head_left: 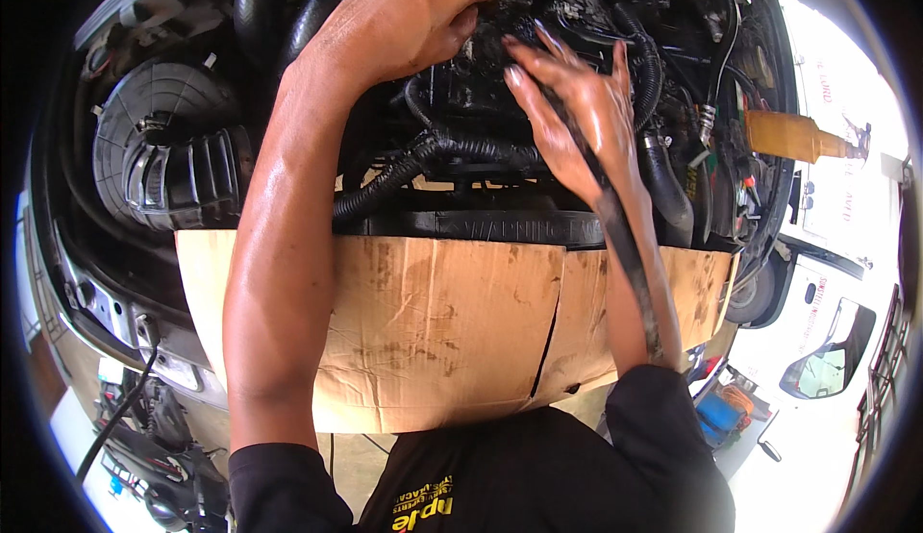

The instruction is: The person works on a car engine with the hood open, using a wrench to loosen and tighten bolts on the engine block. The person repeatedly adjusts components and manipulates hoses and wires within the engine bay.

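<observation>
My left hand (420,12) reaches over the top of a black, greasy engine (490,62). Its fingers are curled together at the engine top, and what they hold, if anything, is hidden. My right hand (583,100) is over the right part of the engine with its fingers spread and wet-looking. A long dark strip (630,254) runs from between its thumb and forefinger along the forearm to the sleeve; I cannot tell whether it is a hose or a rod. Under my wrists, black ribbed conduit (404,170) crosses the front of the engine.
A stained cardboard sheet (433,322) covers the front edge of the engine bay below a black panel (461,225). A round air filter housing (159,139) stands left. Thick hoses (264,4) rise beside it. An amber bottle (793,136) lies right, near a white vehicle (817,322).
</observation>
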{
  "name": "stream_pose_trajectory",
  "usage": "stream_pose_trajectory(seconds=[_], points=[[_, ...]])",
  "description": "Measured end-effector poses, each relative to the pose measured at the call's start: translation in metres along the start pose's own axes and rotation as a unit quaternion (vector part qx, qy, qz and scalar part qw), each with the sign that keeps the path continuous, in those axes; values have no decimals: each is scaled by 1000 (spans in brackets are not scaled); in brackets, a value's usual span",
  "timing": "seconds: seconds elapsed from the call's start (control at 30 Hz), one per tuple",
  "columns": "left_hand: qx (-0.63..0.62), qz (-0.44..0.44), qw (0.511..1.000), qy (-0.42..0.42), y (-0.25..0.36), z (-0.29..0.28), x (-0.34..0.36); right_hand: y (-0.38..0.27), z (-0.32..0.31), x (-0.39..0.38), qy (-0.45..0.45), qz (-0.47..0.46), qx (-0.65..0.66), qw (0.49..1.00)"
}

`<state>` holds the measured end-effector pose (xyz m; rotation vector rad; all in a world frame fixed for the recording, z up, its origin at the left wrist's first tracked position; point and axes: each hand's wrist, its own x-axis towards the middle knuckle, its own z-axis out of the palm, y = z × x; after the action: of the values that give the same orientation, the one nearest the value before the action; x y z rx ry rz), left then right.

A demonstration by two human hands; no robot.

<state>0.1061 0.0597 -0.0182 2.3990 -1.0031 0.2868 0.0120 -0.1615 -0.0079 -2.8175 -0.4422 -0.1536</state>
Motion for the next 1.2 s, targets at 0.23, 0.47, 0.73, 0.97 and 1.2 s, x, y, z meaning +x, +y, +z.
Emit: stream_pose_trajectory(seconds=[0.23,0.47,0.73,0.97,1.2], points=[[6,-17,999,-33,0,-2,1,2,-3,-23,-10,-7,17,1000],[11,5,999,-40,4,-6,-1,1,-4,-16,-11,9,7,1000],[-3,2,1000,-22,1,6,1,11,7,-9,10,2,18,1000],[0,-1,1000,-8,0,4,0,7,2,-10,2,13,7,1000],[12,-13,999,-31,-1,2,-1,-4,-5,-27,-16,19,-5,1000]])
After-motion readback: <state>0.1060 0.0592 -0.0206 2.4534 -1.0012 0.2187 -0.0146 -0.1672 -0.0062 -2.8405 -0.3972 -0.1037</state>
